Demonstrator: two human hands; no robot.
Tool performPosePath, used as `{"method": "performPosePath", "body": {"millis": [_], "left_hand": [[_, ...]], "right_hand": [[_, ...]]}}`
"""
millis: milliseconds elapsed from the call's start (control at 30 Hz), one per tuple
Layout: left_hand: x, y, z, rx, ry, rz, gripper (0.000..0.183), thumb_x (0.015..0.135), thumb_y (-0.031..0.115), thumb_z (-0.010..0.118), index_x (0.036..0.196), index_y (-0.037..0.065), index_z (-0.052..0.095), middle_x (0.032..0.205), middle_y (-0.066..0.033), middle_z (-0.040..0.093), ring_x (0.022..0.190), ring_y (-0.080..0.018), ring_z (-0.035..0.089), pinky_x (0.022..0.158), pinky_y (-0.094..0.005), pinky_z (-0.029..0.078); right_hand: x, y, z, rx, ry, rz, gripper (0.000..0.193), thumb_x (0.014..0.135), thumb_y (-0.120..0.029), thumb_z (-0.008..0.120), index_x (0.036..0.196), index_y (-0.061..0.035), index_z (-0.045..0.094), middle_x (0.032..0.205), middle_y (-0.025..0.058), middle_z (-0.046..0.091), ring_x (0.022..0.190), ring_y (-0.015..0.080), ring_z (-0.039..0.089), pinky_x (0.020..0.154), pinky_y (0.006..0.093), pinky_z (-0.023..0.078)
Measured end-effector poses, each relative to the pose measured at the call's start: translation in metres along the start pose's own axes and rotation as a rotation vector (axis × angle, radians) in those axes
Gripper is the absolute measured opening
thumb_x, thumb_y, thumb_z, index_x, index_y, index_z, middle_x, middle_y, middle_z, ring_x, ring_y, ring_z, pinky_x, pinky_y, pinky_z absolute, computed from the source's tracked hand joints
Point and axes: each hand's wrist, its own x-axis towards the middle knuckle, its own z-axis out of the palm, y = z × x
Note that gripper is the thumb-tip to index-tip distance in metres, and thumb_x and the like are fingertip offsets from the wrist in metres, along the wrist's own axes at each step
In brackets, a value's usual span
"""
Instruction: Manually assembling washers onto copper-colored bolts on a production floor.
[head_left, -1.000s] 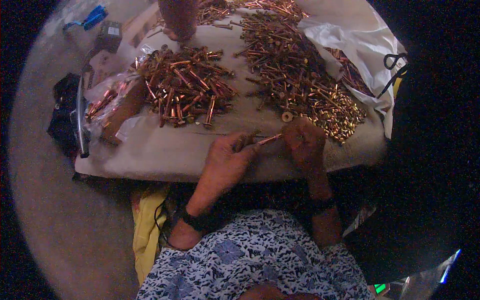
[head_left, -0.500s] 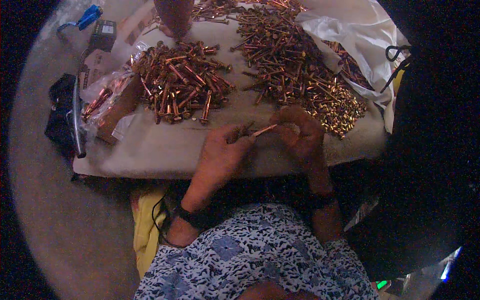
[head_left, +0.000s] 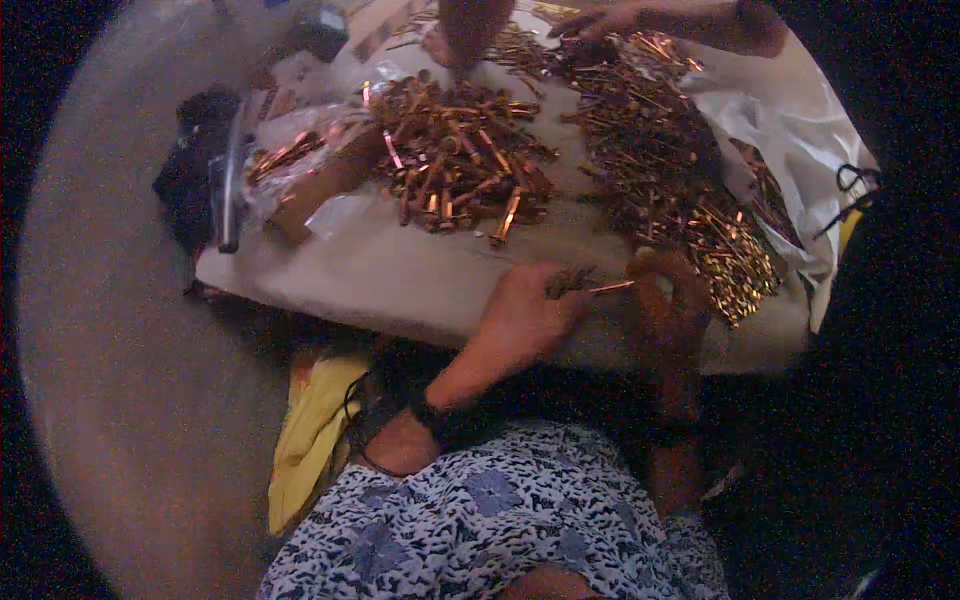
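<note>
A thin coppery bolt [head_left: 613, 287] lies between my two hands, just above the table's front part. My left hand [head_left: 530, 312] is closed on its near end, with a dark bit showing at the fingertips. My right hand [head_left: 678, 300] has its fingers pinched together at the bolt's other end; whatever they hold there is too small and blurred to make out. Just right of that hand is a heap of small brass-coloured pieces [head_left: 742, 268], like nuts. Beyond my hands lie a heap of larger coppery bolts [head_left: 460, 155] and a long heap of thinner, darker ones [head_left: 645, 135].
Another person's hand and forearm [head_left: 690, 25] reach over the far heap, and a second blurred limb [head_left: 478, 25] is at the far edge. A white plastic sheet [head_left: 790, 130] lies at right. Clear bags [head_left: 310, 150] and a dark tube [head_left: 230, 190] are at left.
The view has turned, so the table sits farther right and tilted. Another person's forearm has come in at the far right. My hands still hold the bolt between them.
</note>
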Motion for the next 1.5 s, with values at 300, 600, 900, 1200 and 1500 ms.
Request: {"method": "performPosePath", "body": {"millis": [300,600,900,1200,1500], "left_hand": [[-0.005,-0.003,0.001,0.043,-0.025,-0.078,0.024,0.076,0.019,0.06,0.09,0.0,0.062,0.077,-0.02,0.061,0.069,-0.0276,0.061,0.065,-0.0371,0.047],[-0.001,-0.001,-0.012,-0.02,0.149,-0.164,0.031,0.077,0.025,0.064,0.097,0.002,0.063,0.088,-0.0116,0.064,0.079,-0.0182,0.059,0.073,-0.0311,0.046],[0.008,-0.002,-0.103,-0.186,0.786,-0.216,0.028,0.082,0.03,0.061,0.091,0.004,0.059,0.057,0.0005,0.05,0.047,-0.0056,0.044,0.039,-0.0219,0.032],[0.003,-0.007,-0.034,-0.008,0.263,-0.065,0.025,0.083,0.026,0.058,0.089,0.001,0.058,0.061,0.0011,0.049,0.047,-0.0072,0.042,0.041,-0.0237,0.034],[-0.001,0.015,-0.019,-0.217,0.149,-0.366,0.021,0.083,0.022,0.058,0.084,0.001,0.06,0.063,0.0033,0.051,0.059,-0.0037,0.045,0.052,-0.0204,0.036]], "right_hand": [[-0.01,0.025,-0.005,0.106,-0.058,0.14,0.011,0.075,-0.012,0.059,0.069,-0.0032,0.053,0.066,0.0035,0.053,0.061,0.0134,0.048,0.056,0.0292,0.04],[-0.009,0.023,-0.012,0.062,0.002,0.281,0.021,0.08,-0.019,0.055,0.068,-0.0025,0.054,0.059,0.0022,0.049,0.055,0.0132,0.043,0.052,0.0293,0.035],[-0.011,0.019,-0.01,0.143,0.103,0.316,0.022,0.085,-0.022,0.053,0.073,-0.0036,0.059,0.065,0.0024,0.056,0.063,0.0107,0.049,0.057,0.0273,0.04],[-0.014,0.026,-0.013,0.198,0.368,0.372,0.019,0.085,-0.02,0.056,0.09,-0.0016,0.06,0.074,0.0028,0.058,0.067,0.0104,0.052,0.061,0.0254,0.043],[0.01,0.006,-0.001,-0.549,-0.081,0.136,0.023,0.08,-0.024,0.055,0.088,-0.0026,0.059,0.082,0.0118,0.061,0.072,0.0295,0.059,0.065,0.0399,0.047]]}}
